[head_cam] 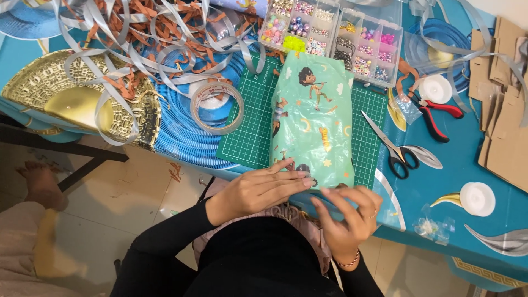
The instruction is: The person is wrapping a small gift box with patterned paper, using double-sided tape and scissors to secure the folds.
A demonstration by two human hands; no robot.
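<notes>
Both hands on mint-green printed wrapped parcel (312, 118): left hand (258, 190) flat, pressing near edge; right hand (349, 217) curled, pinching the corner fold. Body wrapped; near end unsealed, tape roll (216, 107) untouched.

Black long sleeves, beaded bracelet (348, 263)

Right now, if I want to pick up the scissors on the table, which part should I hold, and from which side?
Probably the black handle loops of the scissors, coming from the table's near edge. The loops point toward the person and lie close beside the right hand, while the blades point away toward the bead box. The scissors lie flat and apart from the red pliers.
</notes>
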